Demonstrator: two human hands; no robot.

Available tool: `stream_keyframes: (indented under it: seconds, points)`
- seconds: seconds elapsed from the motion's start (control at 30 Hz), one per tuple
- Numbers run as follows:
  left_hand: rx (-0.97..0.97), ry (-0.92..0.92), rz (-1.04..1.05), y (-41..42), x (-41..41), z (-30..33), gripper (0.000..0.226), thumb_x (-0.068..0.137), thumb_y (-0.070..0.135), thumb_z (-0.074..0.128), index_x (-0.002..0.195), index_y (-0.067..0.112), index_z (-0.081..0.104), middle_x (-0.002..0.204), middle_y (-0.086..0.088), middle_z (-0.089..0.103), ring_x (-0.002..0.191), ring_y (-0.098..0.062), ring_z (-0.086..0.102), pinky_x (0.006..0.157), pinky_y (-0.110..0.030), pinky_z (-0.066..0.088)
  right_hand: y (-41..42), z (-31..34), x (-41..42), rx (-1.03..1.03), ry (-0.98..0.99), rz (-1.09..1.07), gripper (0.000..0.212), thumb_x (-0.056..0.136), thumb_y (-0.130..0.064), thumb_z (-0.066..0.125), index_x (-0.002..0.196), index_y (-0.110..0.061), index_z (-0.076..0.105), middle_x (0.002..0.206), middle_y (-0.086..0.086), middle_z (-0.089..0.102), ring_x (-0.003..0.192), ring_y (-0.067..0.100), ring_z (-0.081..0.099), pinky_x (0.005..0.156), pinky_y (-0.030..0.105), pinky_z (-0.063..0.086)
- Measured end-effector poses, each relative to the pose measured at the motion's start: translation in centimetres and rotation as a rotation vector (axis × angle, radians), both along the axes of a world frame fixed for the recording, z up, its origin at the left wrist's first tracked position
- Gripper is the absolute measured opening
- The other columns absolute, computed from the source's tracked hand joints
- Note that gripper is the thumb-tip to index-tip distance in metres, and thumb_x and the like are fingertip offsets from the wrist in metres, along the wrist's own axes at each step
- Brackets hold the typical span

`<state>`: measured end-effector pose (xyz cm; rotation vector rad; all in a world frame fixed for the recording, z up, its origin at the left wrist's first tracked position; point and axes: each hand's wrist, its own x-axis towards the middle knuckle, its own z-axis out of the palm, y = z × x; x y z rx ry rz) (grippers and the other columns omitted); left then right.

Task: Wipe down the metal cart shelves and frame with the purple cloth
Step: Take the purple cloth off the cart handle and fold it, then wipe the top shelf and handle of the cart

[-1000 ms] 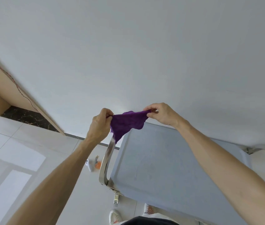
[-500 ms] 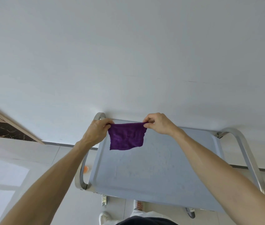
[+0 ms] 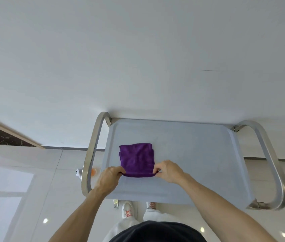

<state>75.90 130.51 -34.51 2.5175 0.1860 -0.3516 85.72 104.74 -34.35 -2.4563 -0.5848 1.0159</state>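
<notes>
Change: half a second ago I had the purple microfibre cloth (image 3: pixel 137 159) hanging in the air by its top corners over the far end of the cart; now it lies folded flat on the pale grey top shelf of the metal cart (image 3: pixel 199 154).
Meaning: I judge folding is about done and wiping proper has not begun; the shelf and the polished steel tube frame (image 3: pixel 92 151) still wait for the first pass.
Left hand (image 3: pixel 109 179): fingers curled, pinching the cloth's near left corner.
Right hand (image 3: pixel 167 172): fingers curled, pinching the near right corner; the folded near edge runs between the two hands.
Cloth place: left of the shelf's middle, toward 9 o'clock, well apart from the right rail at 3 o'clock.
Cloth axis: nearly square, so I hedge here; its slightly longer side seems to run 6 to 12 o'clock, folded edge at 6, free edges at 12 and slightly staggered at the left.
Floor: a small white and orange object (image 3: pixel 87 172) at 9 o'clock behind the left rail, too blurred to name.
</notes>
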Motion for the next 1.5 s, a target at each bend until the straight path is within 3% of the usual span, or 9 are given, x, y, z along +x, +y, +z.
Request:
stream_keyframes:
  seconds: [0.17,0.3,0.4,0.47,0.63,0.93,1.2,1.33,1.5]
  points:
    - [-0.066,0.257,-0.096,0.7,-2.3,-1.9,0.025,0.098,0.009,0.051,0.105,0.021,0.072,0.108,0.005,0.071,0.097,-0.012,0.067,0.088,-0.019,0.053,0.1,-1.2,-1.6,-0.059,0.186,0.075,0.019,0.084,-0.018,0.073,0.103,-0.018,0.073,0.102,0.0,0.071,0.089,0.01,0.063,0.079,0.019,0.05]
    - [-0.06,0.18,-0.004,1.8,1.0,-0.6,0.028,0.095,0.001,0.05,0.101,0.017,0.072,0.091,0.007,0.066,0.079,-0.011,0.064,0.065,-0.005,0.045,1.1,0.0,1.1,0.002,0.167,-0.057,0.017,0.087,-0.018,0.069,0.104,-0.018,0.072,0.093,-0.005,0.066,0.085,0.008,0.062,0.069,0.01,0.043]
    - [-0.068,0.054,0.089,2.1,4.0,0.6,0.028,0.095,0.0,0.048,0.101,0.014,0.071,0.088,0.008,0.065,0.078,-0.013,0.062,0.059,-0.004,0.039,2.0,1.1,3.3,0.06,0.025,-0.195,0.015,0.094,-0.017,0.061,0.106,-0.016,0.069,0.103,0.0,0.069,0.093,0.014,0.064,0.085,0.026,0.051]
    - [-0.089,-0.012,0.166,2.1,5.5,1.2,0.025,0.098,0.004,0.045,0.106,0.012,0.068,0.099,0.004,0.067,0.086,-0.013,0.06,0.07,-0.011,0.041,2.2,1.6,4.1,0.08,-0.069,-0.295,0.017,0.097,-0.016,0.054,0.108,-0.016,0.067,0.108,0.001,0.068,0.098,0.018,0.065,0.09,0.035,0.053]
    - [-0.106,-0.015,0.158,1.2,6.4,1.4,0.022,0.1,0.01,0.046,0.11,0.011,0.066,0.111,-0.001,0.065,0.09,-0.012,0.06,0.075,-0.015,0.043,1.4,1.1,3.4,0.088,-0.044,-0.365,0.021,0.099,-0.015,0.048,0.113,-0.013,0.064,0.115,0.004,0.066,0.101,0.019,0.063,0.09,0.034,0.053]
    - [-0.072,0.096,-0.041,-2.6,5.3,-1.2,0.021,0.099,0.012,0.051,0.113,0.015,0.067,0.116,-0.001,0.064,0.103,-0.015,0.06,0.088,-0.019,0.048,-2.1,-4.2,0.4,-0.117,-0.238,-0.141,0.047,0.103,-0.029,0.044,0.149,-0.021,0.037,0.16,0.004,0.025,0.147,0.022,0.023,0.118,0.036,0.021]
    - [0.083,0.023,-0.045,-6.6,6.7,-4.4,0.036,0.098,0.028,0.052,0.134,0.024,0.054,0.142,0.008,0.048,0.131,-0.016,0.041,0.11,-0.033,0.032,-3.3,-7.5,-0.7,-0.194,-0.467,-0.189,0.046,0.094,-0.039,0.056,0.137,-0.021,0.058,0.148,0.008,0.05,0.134,0.032,0.05,0.102,0.063,0.04]
    - [0.212,0.078,-0.056,-8.6,6.8,-6.6,0.051,0.099,0.046,0.038,0.148,0.038,0.028,0.159,0.009,0.023,0.145,-0.02,0.02,0.119,-0.052,0.014,-3.6,-10.1,-2.3,-0.24,-0.525,-0.166,0.061,0.096,-0.054,0.029,0.147,-0.025,0.045,0.157,0.005,0.037,0.144,0.029,0.037,0.111,0.065,0.031]
    - [0.33,-0.018,-0.072,-9.8,5.4,-10.2,0.058,0.098,0.057,0.022,0.152,0.036,0.024,0.161,0.004,0.023,0.15,-0.031,0.014,0.117,-0.062,0.0,-3.4,-13.3,-3.2,-0.259,-0.661,-0.194,0.061,0.099,-0.055,0.03,0.154,-0.028,0.03,0.163,0.002,0.024,0.151,0.025,0.02,0.118,0.062,0.015]
